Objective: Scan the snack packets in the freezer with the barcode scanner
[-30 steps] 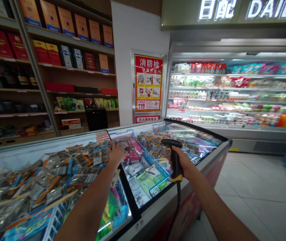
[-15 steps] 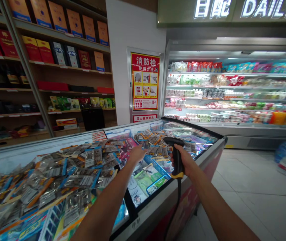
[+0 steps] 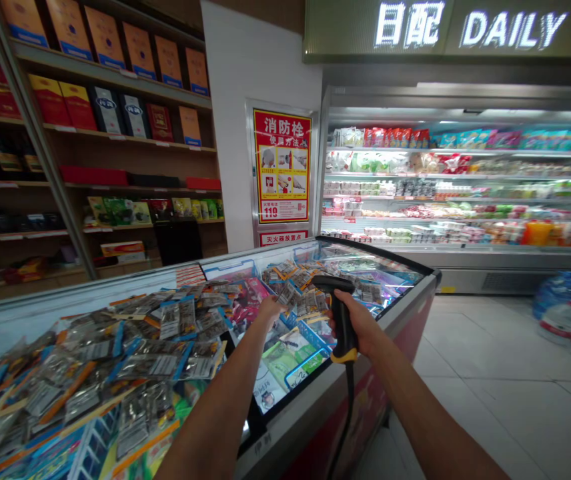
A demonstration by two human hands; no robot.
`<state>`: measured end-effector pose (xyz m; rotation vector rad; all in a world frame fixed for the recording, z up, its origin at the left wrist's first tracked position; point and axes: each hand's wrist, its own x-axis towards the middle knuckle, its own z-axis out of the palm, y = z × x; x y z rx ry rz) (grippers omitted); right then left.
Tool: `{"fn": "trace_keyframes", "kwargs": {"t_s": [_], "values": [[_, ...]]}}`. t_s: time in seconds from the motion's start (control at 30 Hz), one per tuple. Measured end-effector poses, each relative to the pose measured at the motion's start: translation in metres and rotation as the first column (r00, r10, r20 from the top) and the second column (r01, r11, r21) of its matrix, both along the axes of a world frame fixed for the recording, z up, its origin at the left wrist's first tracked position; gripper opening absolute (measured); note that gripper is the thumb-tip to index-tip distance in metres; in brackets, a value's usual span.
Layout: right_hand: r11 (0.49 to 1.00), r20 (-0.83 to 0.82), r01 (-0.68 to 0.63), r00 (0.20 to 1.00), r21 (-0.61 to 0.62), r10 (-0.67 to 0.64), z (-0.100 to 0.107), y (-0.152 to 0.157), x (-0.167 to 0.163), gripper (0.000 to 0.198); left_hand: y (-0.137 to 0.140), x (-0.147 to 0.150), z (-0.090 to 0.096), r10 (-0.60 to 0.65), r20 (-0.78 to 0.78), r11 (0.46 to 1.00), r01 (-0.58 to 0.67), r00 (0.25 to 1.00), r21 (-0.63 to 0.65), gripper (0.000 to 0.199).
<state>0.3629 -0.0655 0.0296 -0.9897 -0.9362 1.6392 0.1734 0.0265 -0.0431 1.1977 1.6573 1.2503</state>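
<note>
Nearly upright scanner [image 3: 344,327], nose [image 3: 321,281] leftward.

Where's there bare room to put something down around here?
On the tiled floor, the patch bordered by the freezer, the chilled shelves and the water bottles. The freezer's left part is crowded, heaped with packets; more packets lie near the left hand, and the right hand grips a scanner.
</note>
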Motion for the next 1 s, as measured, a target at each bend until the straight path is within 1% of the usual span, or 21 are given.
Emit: {"fn": "trace_keyframes", "kwargs": {"t_s": [0.1, 0.27, 0.4, 0.6, 1.0], "values": [[0.999, -0.010, -0.037, 0.999, 0.013, 0.037, 0.001, -0.004, -0.010, 0.026, -0.010, -0.005, 0.003, -0.023, 0.134, 0.998, 0.031, 0.991, -0.057, 0.029], [0.998, -0.054, -0.066, 0.996, -0.010, 0.066, 0.005, -0.010, -0.018, 0.026, -0.020, -0.012, 0.007, -0.022, 0.318, 0.999, 0.037, 0.948, -0.040, 0.029], [0.995, -0.066, -0.099, 0.993, -0.026, 0.097, 0.010, -0.013, -0.020, 0.025, -0.022, -0.016, 0.006, -0.012, 0.397, 0.999, 0.026, 0.918, -0.032, 0.027], [0.993, -0.068, -0.114, 0.991, -0.017, 0.112, 0.014, -0.015, -0.024, 0.024, -0.022, -0.018, 0.004, -0.008, 0.433, 1.000, 0.020, 0.901, -0.024, 0.026], [0.982, -0.085, -0.188, 0.979, 0.001, 0.187, 0.015, -0.010, -0.026, 0.027, -0.028, -0.019, 0.011, 0.016, 0.429, 0.999, 0.003, 0.903, -0.046, 0.025]]}}
